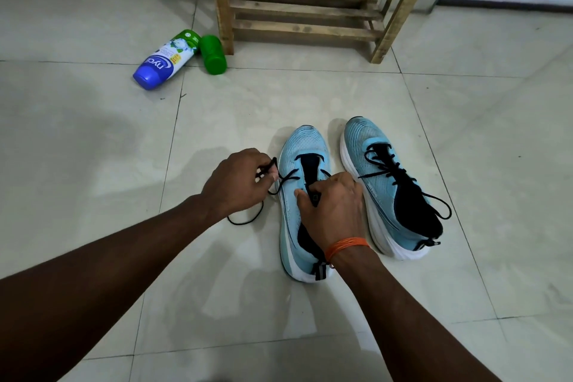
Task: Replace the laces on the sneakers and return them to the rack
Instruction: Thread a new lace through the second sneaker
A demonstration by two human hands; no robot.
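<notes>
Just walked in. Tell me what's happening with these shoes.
A person is lacing a light-blue sneaker on the tiled floor. The left hand pinches the black lace beside it, while the right hand grips the shoe at its tongue. Only the lowest eyelets look threaded. The second sneaker stands beside it, already laced, its ends loose. Both are on the floor in front of the wooden rack.

Both arms reach out: left hand (235, 181) pinches lace (274, 163) beside left sneaker (297, 146), right hand (334, 211) grips its tongue (311, 167).
</notes>
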